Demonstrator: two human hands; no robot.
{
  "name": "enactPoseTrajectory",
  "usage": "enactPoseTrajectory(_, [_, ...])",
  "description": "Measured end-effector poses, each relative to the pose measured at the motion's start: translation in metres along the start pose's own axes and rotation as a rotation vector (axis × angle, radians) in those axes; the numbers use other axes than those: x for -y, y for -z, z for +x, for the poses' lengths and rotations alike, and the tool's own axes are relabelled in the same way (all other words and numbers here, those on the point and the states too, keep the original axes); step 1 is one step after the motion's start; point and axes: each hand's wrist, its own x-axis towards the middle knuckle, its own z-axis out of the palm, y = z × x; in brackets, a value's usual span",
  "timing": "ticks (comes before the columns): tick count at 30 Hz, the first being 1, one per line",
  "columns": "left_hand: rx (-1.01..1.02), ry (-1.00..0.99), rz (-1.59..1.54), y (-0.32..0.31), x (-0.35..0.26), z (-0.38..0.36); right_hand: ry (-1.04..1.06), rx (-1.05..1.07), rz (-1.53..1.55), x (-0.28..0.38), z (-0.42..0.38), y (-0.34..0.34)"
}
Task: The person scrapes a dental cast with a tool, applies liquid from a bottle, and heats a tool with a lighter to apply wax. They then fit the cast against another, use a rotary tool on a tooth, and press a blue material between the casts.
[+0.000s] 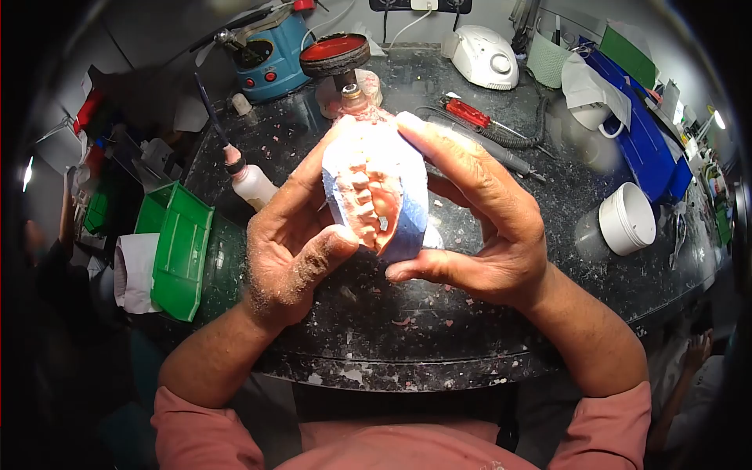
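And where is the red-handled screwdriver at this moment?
In the head view, the screwdriver lies on the black table, right of centre, between the right hand and the white control box.

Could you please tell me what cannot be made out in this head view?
In the head view:
- Far side of the dental model: turned from the camera.
- Some fingertips of the left hand and right hand: hidden behind the model.
- Inside of the white mug: covered by paper.
- Person beyond the arm at lower right: lost in the dark edge.

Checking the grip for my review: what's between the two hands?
The dental model, held by the left hand and right hand; the head view shows it.
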Motion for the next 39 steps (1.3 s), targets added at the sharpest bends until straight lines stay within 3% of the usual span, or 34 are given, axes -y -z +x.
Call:
enactPoseTrajectory(10, [-0.02, 0.002, 0.101, 0.004, 0.01, -0.004, -0.004, -0.006, -0.087, 0.002, 0.002, 0.001])
enactPoseTrajectory(13, [-0.105, 0.033, 0.145, -0.002, 0.008, -0.004, 0.105, -0.056, -0.321, 0.001, 0.004, -0.001])
enactPoseTrajectory(16, [-0.024, -0.001, -0.099, -0.006, 0.005, -0.005, 0.178, -0.084, -0.517, 0.003, 0.005, -0.008])
enactPoseTrajectory(19, [-0.068, -0.072, 0.014, -0.009, 0.01, -0.007, 0.287, -0.048, -0.641, 0.009, 0.006, -0.011])
enactPoseTrajectory(21, [-0.138, -0.013, -0.021, -0.008, 0.005, -0.008, 0.361, -0.04, -0.743, 0.01, 0.006, -0.014])
enactPoseTrajectory(23, [-0.109, -0.039, 0.049, -0.006, 0.001, -0.006, 0.402, 0.03, -0.711, 0.007, 0.009, -0.006])
enactPoseTrajectory(26, [-0.041, -0.038, 0.039, -0.004, -0.001, -0.004, 0.19, -0.061, -0.268, 0.005, 0.011, 0.005])
enactPoseTrajectory(27, [0.007, -0.017, 0.025, -0.002, -0.002, -0.004, 0.028, -0.092, -0.134, 0.004, 0.011, 0.008])
enactPoseTrajectory(29, [0.11, -0.102, 0.081, 0.004, 0.005, -0.004, 0.101, 0.106, -0.177, -0.003, 0.012, 0.023])
enactPoseTrajectory(31, [0.113, -0.122, 0.063, 0.003, 0.008, -0.005, 0.063, 0.041, -0.099, -0.002, 0.01, 0.019])
enactPoseTrajectory(39, [0.266, -0.242, 0.155, 0.011, 0.007, 0.003, 0.299, -0.001, -0.279, 0.003, 0.013, 0.02])
